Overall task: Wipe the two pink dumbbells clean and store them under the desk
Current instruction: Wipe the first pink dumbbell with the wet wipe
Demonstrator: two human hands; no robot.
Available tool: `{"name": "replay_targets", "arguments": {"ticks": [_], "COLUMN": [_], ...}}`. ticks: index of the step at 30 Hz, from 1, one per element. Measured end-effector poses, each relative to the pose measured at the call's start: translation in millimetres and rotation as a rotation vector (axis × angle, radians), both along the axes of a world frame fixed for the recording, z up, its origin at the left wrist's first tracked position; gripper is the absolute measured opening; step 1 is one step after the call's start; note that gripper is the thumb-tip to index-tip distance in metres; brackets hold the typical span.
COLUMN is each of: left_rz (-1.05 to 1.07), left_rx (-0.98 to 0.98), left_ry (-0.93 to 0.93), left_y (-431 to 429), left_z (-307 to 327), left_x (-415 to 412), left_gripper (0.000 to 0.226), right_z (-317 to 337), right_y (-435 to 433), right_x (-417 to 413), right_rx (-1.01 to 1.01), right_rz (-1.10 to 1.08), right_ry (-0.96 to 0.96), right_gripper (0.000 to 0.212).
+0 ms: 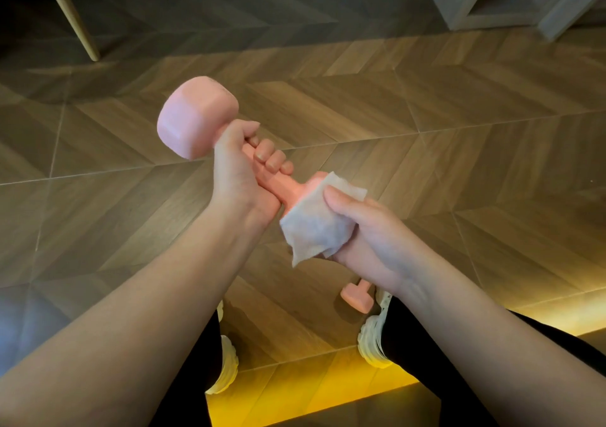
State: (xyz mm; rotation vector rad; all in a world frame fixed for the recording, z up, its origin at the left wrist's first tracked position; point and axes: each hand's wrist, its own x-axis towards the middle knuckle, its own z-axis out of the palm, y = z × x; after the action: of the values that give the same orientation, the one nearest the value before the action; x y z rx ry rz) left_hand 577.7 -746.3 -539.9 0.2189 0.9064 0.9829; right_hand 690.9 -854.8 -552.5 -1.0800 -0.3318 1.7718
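Pink hexagonal-headed dumbbell [196, 116]: handle clasped in left hand [237, 170], near head wrapped in white paper wipe [314, 226] clutched by right hand [367, 233], wiping underway; second pink dumbbell [357, 297] on wooden floor [459, 131], storage of both outstanding.

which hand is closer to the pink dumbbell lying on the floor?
Right. The right hand, holding the wipe on the held dumbbell, is just above the floor dumbbell; the left hand grips the handle farther up and left.
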Motion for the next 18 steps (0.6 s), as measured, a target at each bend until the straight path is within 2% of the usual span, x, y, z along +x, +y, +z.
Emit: {"name": "replay_targets", "arguments": {"ticks": [3, 7, 13, 18], "left_rz": [0.015, -0.03, -0.01, -0.036], "left_rx": [0.013, 0.067, 0.08, 0.001], "left_ry": [-0.028, -0.045, 0.005, 0.071], "left_y": [2, 0, 2, 1], "left_z": [1, 2, 1, -3], "left_x": [-4, -5, -3, -2], "left_gripper": [0.034, 0.033, 0.031, 0.031], "right_z": [0, 1, 3, -3], "right_y": [-1, -2, -2, -2], "right_x": [-2, -10, -3, -17], "right_rx": [0.029, -0.028, 0.004, 0.006], "right_rz": [0.006, 0.056, 0.047, 0.001], "right_ry": [-0.038, -0.151, -0.102, -0.374], "right_gripper": [0.062, 0.069, 0.065, 0.058]}}
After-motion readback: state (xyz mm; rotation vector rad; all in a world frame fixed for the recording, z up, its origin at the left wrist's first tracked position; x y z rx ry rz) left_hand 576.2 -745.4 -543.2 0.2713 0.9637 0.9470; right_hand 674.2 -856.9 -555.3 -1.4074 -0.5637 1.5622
